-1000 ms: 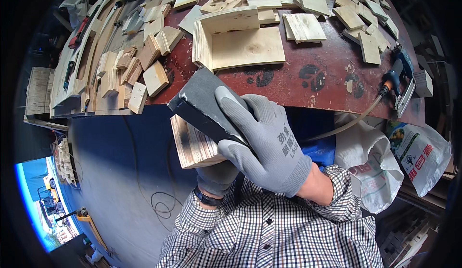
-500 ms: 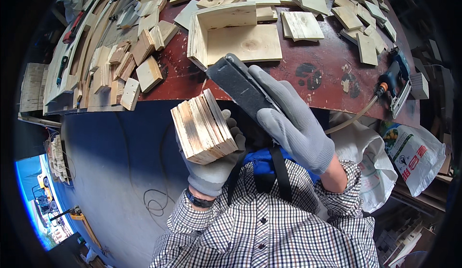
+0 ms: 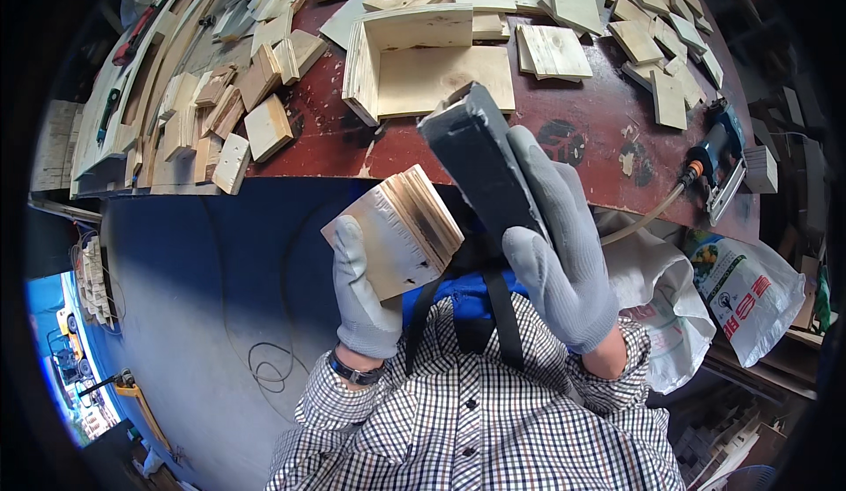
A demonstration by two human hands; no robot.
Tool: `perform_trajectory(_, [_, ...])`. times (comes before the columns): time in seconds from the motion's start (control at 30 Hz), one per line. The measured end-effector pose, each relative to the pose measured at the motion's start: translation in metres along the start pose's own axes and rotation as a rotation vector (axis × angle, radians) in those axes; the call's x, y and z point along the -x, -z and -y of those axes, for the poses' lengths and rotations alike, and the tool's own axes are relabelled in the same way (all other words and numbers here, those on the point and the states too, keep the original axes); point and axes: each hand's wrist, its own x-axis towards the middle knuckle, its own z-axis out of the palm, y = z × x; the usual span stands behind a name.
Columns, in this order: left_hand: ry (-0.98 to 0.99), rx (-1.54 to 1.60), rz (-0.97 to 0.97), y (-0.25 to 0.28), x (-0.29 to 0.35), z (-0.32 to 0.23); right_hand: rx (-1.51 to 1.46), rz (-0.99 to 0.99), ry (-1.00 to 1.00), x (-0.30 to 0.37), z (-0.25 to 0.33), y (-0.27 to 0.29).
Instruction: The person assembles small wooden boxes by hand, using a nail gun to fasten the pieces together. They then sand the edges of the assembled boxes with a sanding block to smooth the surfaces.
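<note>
In front of my chest, my left hand (image 3: 361,293), in a grey work glove, grips a stack of square plywood pieces (image 3: 401,240). The layered edges of the stack face up and to the right, and its pale flat side shows beside my thumb. My right hand (image 3: 564,253), gloved as well, holds a long sanding block (image 3: 483,160) wrapped in black sheet. The block slants up to the left and is apart from the stack. Its far end reaches over the table edge, in front of an open plywood box (image 3: 441,72).
The red worktable (image 3: 317,156) bears many loose plywood pieces (image 3: 269,128). At its right front corner lies an air stapler (image 3: 721,147) with a hose (image 3: 648,220). White sacks (image 3: 749,293) stand below. A cable (image 3: 269,363) coils on the floor at left.
My left hand has turned the stack, so a flat side and my thumb now show. The sanding block has swung more upright and moved right with my right hand.
</note>
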Motion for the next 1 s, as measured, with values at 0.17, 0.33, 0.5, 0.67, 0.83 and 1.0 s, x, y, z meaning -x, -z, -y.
perform_trajectory(0.17, [-0.152,-0.438,0.057,0.008,0.008,0.017,0.455,0.246,0.214,-0.005,0.028,-0.012])
perform_trajectory(0.33, [0.066,-0.419,0.002,-0.04,0.005,-0.008,0.562,0.077,0.052,0.01,-0.026,0.002])
perform_trajectory(0.5, [0.108,-0.249,-0.075,-0.044,0.0,-0.01,0.358,-0.089,-0.086,0.022,-0.027,0.007])
perform_trajectory(0.67, [0.16,-0.173,0.035,-0.044,-0.003,-0.008,0.321,0.094,0.112,0.02,0.003,-0.005])
perform_trajectory(0.83, [0.289,0.005,-0.01,-0.036,-0.009,-0.013,0.414,0.151,-0.125,0.015,-0.025,0.019])
perform_trajectory(1.0, [0.346,0.09,0.001,-0.03,-0.006,-0.011,0.246,-0.047,-0.014,0.032,-0.027,0.018])
